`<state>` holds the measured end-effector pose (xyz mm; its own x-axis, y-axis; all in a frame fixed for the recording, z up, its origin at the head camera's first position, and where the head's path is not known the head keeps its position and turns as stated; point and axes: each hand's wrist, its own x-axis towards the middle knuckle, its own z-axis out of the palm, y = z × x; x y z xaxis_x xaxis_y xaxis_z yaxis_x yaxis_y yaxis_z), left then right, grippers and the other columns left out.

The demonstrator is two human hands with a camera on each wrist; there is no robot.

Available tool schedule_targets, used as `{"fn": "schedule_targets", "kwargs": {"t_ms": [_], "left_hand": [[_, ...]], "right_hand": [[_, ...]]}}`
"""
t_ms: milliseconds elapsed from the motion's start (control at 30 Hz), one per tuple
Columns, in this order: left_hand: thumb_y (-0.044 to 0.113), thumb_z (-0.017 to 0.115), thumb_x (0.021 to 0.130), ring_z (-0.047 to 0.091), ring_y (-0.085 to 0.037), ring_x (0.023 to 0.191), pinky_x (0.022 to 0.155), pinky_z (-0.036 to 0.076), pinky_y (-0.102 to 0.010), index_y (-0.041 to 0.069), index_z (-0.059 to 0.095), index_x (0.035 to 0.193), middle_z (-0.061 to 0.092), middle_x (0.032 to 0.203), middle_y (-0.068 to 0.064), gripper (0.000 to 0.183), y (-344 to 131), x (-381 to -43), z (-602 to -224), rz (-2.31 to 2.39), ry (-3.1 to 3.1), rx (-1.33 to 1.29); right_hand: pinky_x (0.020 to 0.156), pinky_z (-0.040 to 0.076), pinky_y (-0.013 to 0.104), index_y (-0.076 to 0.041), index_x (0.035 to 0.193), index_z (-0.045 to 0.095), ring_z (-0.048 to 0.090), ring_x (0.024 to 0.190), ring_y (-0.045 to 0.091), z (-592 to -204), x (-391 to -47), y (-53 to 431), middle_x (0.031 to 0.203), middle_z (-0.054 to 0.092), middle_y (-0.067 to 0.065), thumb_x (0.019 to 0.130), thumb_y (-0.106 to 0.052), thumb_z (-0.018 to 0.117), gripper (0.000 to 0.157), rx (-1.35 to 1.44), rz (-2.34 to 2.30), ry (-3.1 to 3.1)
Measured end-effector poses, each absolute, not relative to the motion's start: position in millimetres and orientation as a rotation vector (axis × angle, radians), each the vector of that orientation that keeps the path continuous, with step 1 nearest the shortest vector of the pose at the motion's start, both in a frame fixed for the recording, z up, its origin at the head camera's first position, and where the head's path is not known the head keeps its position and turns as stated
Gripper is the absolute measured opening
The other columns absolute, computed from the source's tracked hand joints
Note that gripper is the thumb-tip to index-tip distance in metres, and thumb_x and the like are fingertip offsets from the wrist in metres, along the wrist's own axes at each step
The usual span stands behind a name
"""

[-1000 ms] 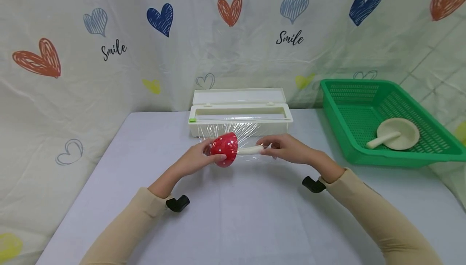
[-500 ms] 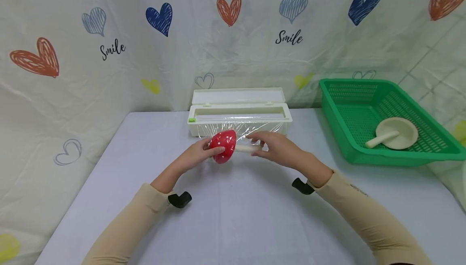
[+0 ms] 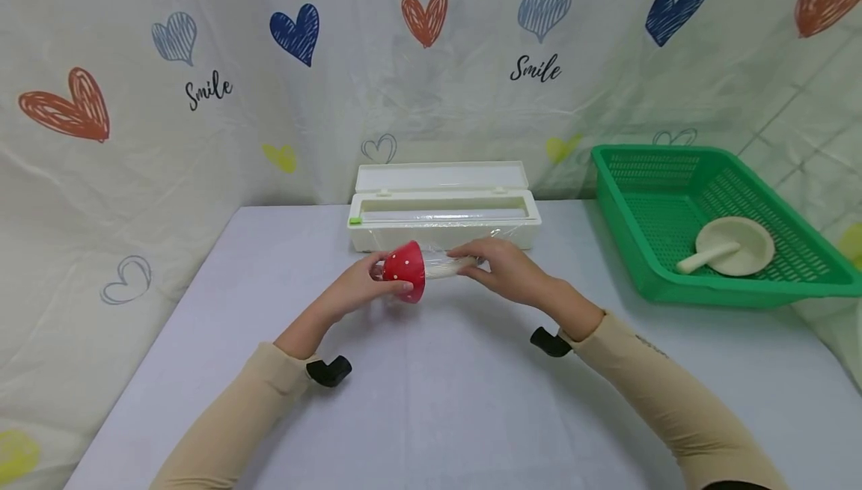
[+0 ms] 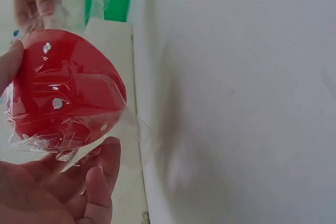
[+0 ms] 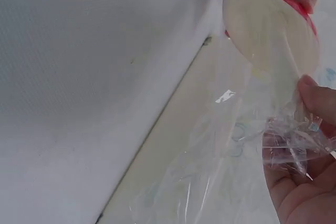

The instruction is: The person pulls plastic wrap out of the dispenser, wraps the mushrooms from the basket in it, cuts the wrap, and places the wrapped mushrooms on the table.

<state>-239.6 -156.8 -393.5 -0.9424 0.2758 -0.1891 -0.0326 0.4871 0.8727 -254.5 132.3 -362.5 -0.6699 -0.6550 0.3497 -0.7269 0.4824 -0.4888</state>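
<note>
A toy mushroom with a red, white-dotted cap [image 3: 404,271] and a pale stem [image 3: 441,267] is held sideways above the table. My left hand [image 3: 350,289] grips the cap, thumb on one side and fingers on the other. At the stem's end, my right hand [image 3: 508,269] pinches the stem together with bunched cling film [image 5: 294,145]. Film lies wrinkled over the cap in the left wrist view and hangs loosely beside the stem in the right wrist view. The cap's pale underside [image 5: 257,24] faces the right hand.
Behind the hands stands a white cling film dispenser [image 3: 444,237], its lid [image 3: 441,176] raised and a roll inside. A green basket [image 3: 747,293] at the back right holds another mushroom [image 3: 741,250], pale side up. A printed curtain [image 3: 458,101] hangs behind the table.
The film stretched between dispenser and mushroom has gone slack and gathered around the mushroom. The right hand has shifted left along the stem; the left hand has turned the cap and moved slightly left.
</note>
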Motion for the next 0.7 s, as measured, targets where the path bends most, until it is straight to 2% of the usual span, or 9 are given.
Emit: {"fn": "schedule_targets", "kwargs": {"t_ms": [100,167,333,433,533,633,700], "left_hand": [[0.042,0.076,0.089,0.059,-0.029,0.109,0.08,0.055,-0.039,0.009,0.058,0.141,0.065,0.121,-0.009,0.064,-158.6,-239.5,-387.6,1.359,2.53,0.263],[0.044,0.077,0.088,0.061,-0.029,0.105,0.078,0.055,-0.038,0.01,0.063,0.136,0.064,0.122,-0.009,0.061,-160.2,-239.2,-383.4,1.311,2.581,0.287],[0.043,0.08,0.085,0.055,-0.036,0.123,0.086,0.058,-0.045,0.004,0.059,0.141,0.04,0.151,-0.015,0.071,-162.0,-239.0,-373.2,1.225,2.631,0.259],[0.039,0.084,0.082,0.048,-0.037,0.131,0.088,0.058,-0.047,0.003,0.05,0.147,0.031,0.158,-0.015,0.082,-159.1,-240.4,-372.5,1.234,2.636,0.22],[0.039,0.086,0.079,0.049,-0.033,0.126,0.084,0.059,-0.043,0.001,0.054,0.141,0.042,0.146,-0.013,0.079,-157.3,-241.0,-373.8,1.222,2.668,0.215],[0.042,0.083,0.082,0.055,-0.03,0.113,0.076,0.057,-0.037,0.004,0.062,0.135,0.058,0.126,-0.011,0.068,-158.2,-241.7,-373.9,1.192,2.673,0.262],[0.042,0.082,0.084,0.057,-0.029,0.109,0.075,0.057,-0.036,0.007,0.057,0.143,0.062,0.119,-0.011,0.073,-158.7,-242.9,-374.0,1.198,2.653,0.277]], "right_hand": [[0.085,0.058,0.04,0.002,0.124,0.071,0.068,0.097,0.023,-364.0,-259.0,133.4,0.117,0.073,0.01,0.092,-0.003,0.075,0.033,1.206,1.085,-2.636],[0.087,0.058,0.04,0.001,0.124,0.071,0.068,0.098,0.022,-364.9,-262.0,134.8,0.117,0.073,0.01,0.094,-0.005,0.073,0.031,1.185,1.169,-2.666],[0.089,0.057,0.039,0.0,0.125,0.071,0.067,0.1,0.022,-366.3,-267.8,139.3,0.118,0.073,0.01,0.099,-0.01,0.068,0.028,1.143,1.289,-2.73],[0.088,0.056,0.037,-0.001,0.126,0.071,0.065,0.099,0.021,-366.5,-269.8,141.0,0.119,0.072,0.01,0.1,-0.011,0.066,0.028,1.116,1.338,-2.758],[0.087,0.056,0.033,0.0,0.126,0.071,0.065,0.099,0.021,-367.4,-270.7,142.0,0.119,0.072,0.01,0.101,-0.011,0.066,0.028,1.098,1.365,-2.772],[0.086,0.056,0.031,0.0,0.126,0.071,0.064,0.097,0.02,-368.3,-271.5,142.6,0.118,0.072,0.009,0.101,-0.01,0.065,0.027,1.098,1.381,-2.765],[0.084,0.056,0.031,-0.001,0.126,0.071,0.064,0.095,0.021,-368.2,-271.8,143.1,0.118,0.072,0.009,0.101,-0.01,0.065,0.027,1.088,1.395,-2.763]]}}
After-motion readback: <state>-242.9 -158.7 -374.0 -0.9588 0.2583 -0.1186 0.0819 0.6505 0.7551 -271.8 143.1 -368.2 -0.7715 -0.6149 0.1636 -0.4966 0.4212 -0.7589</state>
